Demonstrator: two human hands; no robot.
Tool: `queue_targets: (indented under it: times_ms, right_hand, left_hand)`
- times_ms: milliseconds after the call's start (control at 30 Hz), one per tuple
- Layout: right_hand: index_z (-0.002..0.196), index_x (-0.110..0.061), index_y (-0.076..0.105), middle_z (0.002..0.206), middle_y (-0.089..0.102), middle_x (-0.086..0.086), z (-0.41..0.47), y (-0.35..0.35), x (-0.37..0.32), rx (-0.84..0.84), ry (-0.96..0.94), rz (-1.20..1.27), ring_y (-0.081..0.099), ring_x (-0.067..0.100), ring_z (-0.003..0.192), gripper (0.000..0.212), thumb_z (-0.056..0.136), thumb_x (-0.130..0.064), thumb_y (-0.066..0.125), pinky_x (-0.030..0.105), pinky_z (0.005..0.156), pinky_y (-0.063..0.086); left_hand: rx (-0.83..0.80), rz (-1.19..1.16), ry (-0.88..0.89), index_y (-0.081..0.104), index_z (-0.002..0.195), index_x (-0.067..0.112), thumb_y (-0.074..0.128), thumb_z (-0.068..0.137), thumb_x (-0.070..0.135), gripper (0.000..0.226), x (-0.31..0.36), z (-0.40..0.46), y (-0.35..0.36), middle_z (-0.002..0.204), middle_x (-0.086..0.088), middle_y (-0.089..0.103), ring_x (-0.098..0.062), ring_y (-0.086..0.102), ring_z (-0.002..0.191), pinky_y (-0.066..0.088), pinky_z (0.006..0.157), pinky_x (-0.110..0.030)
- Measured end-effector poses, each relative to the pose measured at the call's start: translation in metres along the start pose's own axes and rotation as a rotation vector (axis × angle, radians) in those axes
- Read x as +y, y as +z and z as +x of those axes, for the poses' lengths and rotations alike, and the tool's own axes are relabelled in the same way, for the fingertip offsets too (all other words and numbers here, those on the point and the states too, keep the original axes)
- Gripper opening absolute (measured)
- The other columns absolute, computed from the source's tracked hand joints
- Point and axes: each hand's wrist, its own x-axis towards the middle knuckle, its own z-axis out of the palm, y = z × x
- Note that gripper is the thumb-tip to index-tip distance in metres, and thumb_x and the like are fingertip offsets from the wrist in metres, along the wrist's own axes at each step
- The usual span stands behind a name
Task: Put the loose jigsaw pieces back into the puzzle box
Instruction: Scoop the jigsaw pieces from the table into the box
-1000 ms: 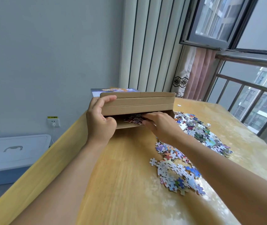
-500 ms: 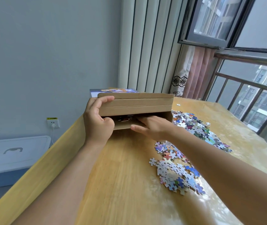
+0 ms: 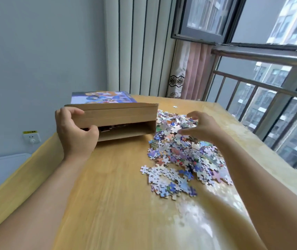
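Right hand point(image 3: 202, 128) has pulled out of the box mouth & now hovers over the top of the loose jigsaw pieces point(image 3: 182, 156), fingers spread & relaxed, gripping nothing. Left hand point(image 3: 74, 130) same spot as before, curled round the near-left corner of the puzzle box point(image 3: 118, 114), thumb under the flap, tilting the opening toward the viewer; some pcs visible inside. Pile starts right at the box's right edge & spreads down the table point(image 3: 111, 195) toward its window-side edge. Bare wood in front of the box & between the forearms. One stray piece point(image 3: 175, 106) sits apart near the far edge. Printed lid point(image 3: 102, 97) lies behind the box.
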Motion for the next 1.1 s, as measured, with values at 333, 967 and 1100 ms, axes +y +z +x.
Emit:
queue_targets:
  times_ms: [333,967,1100]
  right_hand:
    - [0.134,-0.005,0.056,0.130,0.065,0.014,0.036,0.024,0.009,-0.245,-0.014,-0.121,0.062,0.032,0.116,0.091,0.070,-0.065,0.080,0.047,0.100,0.052]
    - [0.117,-0.009,0.061,0.098,0.069,0.004,0.033,0.042,-0.005,-0.129,0.005,0.086,0.066,0.020,0.081,0.062,0.069,-0.037,0.090,0.037,0.077,0.060]
    - [0.115,-0.013,0.066,0.079,0.060,0.001,0.036,0.032,-0.005,-0.149,0.018,0.187,0.057,0.014,0.059,0.047,0.073,-0.019,0.088,0.020,0.042,0.042]
  left_hand:
    - [0.062,-0.029,-0.127,0.041,0.081,0.036,0.070,0.079,0.023,0.032,-0.019,0.002,0.005,0.088,0.017,0.046,0.009,0.046,0.084,0.032,0.076,-0.005]
    - [0.087,-0.027,-0.130,0.040,0.080,0.035,0.059,0.070,0.010,0.033,-0.017,0.003,0.000,0.089,0.018,0.046,0.007,0.047,0.085,0.035,0.076,-0.010]
    - [0.061,-0.015,-0.108,0.041,0.080,0.035,0.060,0.071,0.009,0.033,-0.015,0.001,0.003,0.088,0.017,0.047,0.005,0.047,0.086,0.038,0.078,-0.017]
